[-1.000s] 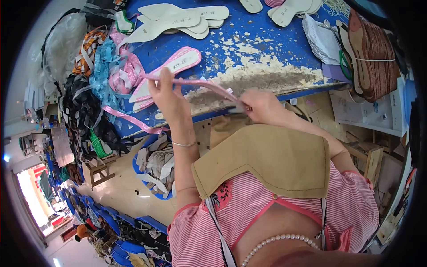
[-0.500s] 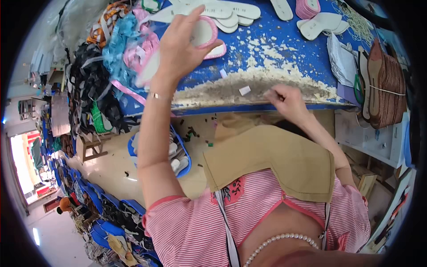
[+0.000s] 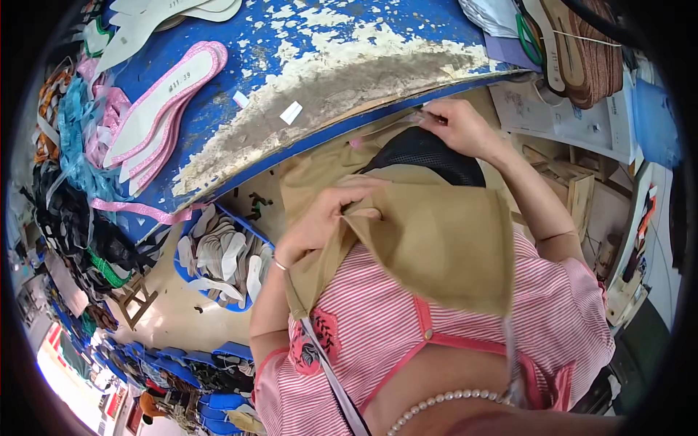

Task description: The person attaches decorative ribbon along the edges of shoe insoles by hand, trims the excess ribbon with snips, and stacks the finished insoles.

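Note:
My left hand (image 3: 323, 221) is closed on the khaki apron (image 3: 451, 243) at my chest, and the cloth folds up around its fingers. My right hand (image 3: 462, 129) is pinched near the front edge of the blue table (image 3: 218, 138), above a black mesh piece (image 3: 429, 154) by my lap. What its fingertips hold is too small to make out. On the table at left lies a fanned stack of white insoles with glittery pink edging (image 3: 171, 109), apart from both hands.
Plain white insoles (image 3: 156, 22) lie at the back. Ribbon tangles (image 3: 76, 109) and black strips (image 3: 65, 196) hang at left. A blue basket of insoles (image 3: 229, 251) stands on the floor. Green scissors (image 3: 529, 40) and bundled brown insoles (image 3: 592, 65) are at right.
My left hand has come down from the pink-edged insoles to the apron and lifted its cloth. My right hand has stayed pinched by the table edge. The view has turned.

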Demonstrator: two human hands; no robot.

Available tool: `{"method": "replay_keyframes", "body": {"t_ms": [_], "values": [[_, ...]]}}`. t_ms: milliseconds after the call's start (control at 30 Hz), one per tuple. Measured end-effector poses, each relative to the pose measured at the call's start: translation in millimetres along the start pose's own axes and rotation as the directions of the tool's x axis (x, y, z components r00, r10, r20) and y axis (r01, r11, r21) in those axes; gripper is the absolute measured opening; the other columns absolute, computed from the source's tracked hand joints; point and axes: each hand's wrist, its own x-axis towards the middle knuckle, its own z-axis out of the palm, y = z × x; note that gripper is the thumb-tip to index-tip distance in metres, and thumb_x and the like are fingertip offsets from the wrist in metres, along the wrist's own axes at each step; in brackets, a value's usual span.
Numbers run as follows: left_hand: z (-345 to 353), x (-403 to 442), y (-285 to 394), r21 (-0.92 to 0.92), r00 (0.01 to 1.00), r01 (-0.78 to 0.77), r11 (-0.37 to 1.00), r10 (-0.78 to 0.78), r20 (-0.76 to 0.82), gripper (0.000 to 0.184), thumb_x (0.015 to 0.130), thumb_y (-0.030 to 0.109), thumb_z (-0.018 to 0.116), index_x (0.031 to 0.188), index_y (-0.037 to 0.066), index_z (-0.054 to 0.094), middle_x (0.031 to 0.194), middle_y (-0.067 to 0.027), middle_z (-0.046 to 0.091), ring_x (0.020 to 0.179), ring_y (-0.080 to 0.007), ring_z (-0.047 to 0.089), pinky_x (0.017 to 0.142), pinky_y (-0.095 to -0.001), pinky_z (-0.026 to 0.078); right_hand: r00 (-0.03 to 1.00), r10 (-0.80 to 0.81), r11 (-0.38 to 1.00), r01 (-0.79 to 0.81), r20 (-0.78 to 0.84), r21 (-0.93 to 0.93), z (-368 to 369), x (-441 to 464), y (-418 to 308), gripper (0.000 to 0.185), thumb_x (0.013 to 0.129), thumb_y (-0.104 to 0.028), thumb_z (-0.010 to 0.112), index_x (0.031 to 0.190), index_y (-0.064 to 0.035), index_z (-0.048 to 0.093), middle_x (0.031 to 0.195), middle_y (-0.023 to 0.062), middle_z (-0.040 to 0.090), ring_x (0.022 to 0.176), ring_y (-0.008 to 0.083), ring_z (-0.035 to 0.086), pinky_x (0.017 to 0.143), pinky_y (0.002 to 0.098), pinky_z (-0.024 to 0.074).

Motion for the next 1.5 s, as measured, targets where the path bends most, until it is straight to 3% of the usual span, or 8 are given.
{"method": "replay_keyframes", "body": {"t_ms": [433,600,800,933,1033,1100,1167,1500], "values": [[4.3,-17.0,-8.7,-0.074,0.999,0.016,0.997,-0.019,-0.048,0.038,0.087,0.012,0.06,0.122,-0.003,0.057,0.13,-0.0112,0.054,0.118,-0.0241,0.048,0.1,-0.0326,0.036,0.975,0.014,0.916,0.077,0.222,-0.395,68.4,35.0,19.0,0.022,0.075,-0.016,0.064,0.096,-0.0087,0.062,0.084,0.0142,0.067,0.073,0.0368,0.062,0.064,0.0437,0.0483],[-4.2,-29.7,-8.2,-0.451,0.908,0.141,0.881,-0.296,-0.295,0.036,0.087,0.011,0.059,0.12,-0.004,0.059,0.114,-0.0126,0.063,0.102,-0.0194,0.059,0.092,-0.0273,0.043,0.997,-0.032,0.944,0.053,0.071,-0.325,71.7,30.6,15.7,0.033,0.075,-0.016,0.062,0.108,-0.013,0.063,0.086,0.0141,0.068,0.073,0.0369,0.063,0.063,0.0452,0.0485],[-33.3,-73.0,-28.2,-0.043,0.1,-0.11,0.993,-0.032,-0.995,0.022,0.087,0.005,0.058,0.108,-0.003,0.063,0.094,-0.0115,0.067,0.081,-0.0154,0.061,0.077,-0.024,0.048,0.994,0.041,0.934,-0.001,0.105,-0.357,57.0,39.6,28.7,0.024,0.083,-0.016,0.054,0.104,-0.0102,0.065,0.095,0.0172,0.066,0.081,0.0387,0.061,0.067,0.0442,0.0479],[-86.1,-128.8,-3.6,0.386,-0.379,0.241,0.89,0.453,-0.807,0.021,0.087,0.011,0.062,0.103,-0.002,0.063,0.089,-0.0104,0.066,0.073,-0.0145,0.057,0.071,-0.0236,0.047,0.984,0.114,0.962,-0.076,0.134,-0.261,-7.5,7.4,31.4,0.012,0.078,-0.011,0.059,0.083,-0.0005,0.061,0.076,0.0176,0.062,0.066,0.0371,0.055,0.062,0.0411,0.0436],[-128.1,-165.6,6.5,0.007,-0.524,0.487,0.873,0.299,-0.798,0.031,0.083,0.022,0.066,0.099,-0.004,0.06,0.081,-0.0084,0.063,0.07,-0.0147,0.055,0.069,-0.0238,0.046,0.974,0.207,0.969,-0.192,0.089,-0.153,-38.0,-16.2,43.3,0.008,0.078,-0.007,0.059,0.076,0.0013,0.059,0.068,0.013,0.059,0.06,0.0282,0.05,0.059,0.0351,0.0417],[-142.6,-176.9,-14.4,-0.058,-0.558,0.476,0.878,0.251,-0.791,0.033,0.083,0.025,0.066,0.097,-0.004,0.06,0.078,-0.0082,0.061,0.067,-0.0148,0.054,0.066,-0.0246,0.047,0.955,0.277,0.96,-0.273,0.107,-0.055,-52.0,-24.7,38.2,0.008,0.079,-0.006,0.06,0.075,0.0013,0.059,0.066,0.0093,0.057,0.059,0.0219,0.048,0.057,0.0313,0.0402],[-144.8,-184.4,-30.8,-0.184,-0.258,0.287,0.94,-0.109,-0.96,0.029,0.084,0.021,0.065,0.094,-0.005,0.057,0.073,-0.0064,0.058,0.061,-0.0135,0.052,0.059,-0.0242,0.046,0.939,0.314,0.947,-0.319,0.142,0.02,-55.2,-23.9,24.7,0.009,0.08,-0.005,0.06,0.073,0.0012,0.059,0.064,0.0056,0.056,0.057,0.0156,0.045,0.056,0.0274,0.0386],[-34.8,-117.1,47.5,0.063,-0.232,-0.285,0.956,-0.005,-0.973,0.01,0.087,0.007,0.059,0.089,0.0,0.052,0.074,-0.0054,0.057,0.061,-0.0078,0.051,0.056,-0.0179,0.043,0.945,-0.192,0.886,0.049,0.267,0.462,0.9,37.0,-148.8,0.009,0.083,-0.006,0.061,0.079,0.0014,0.064,0.066,0.0015,0.058,0.055,0.0086,0.046,0.054,0.0207,0.0379]]}}
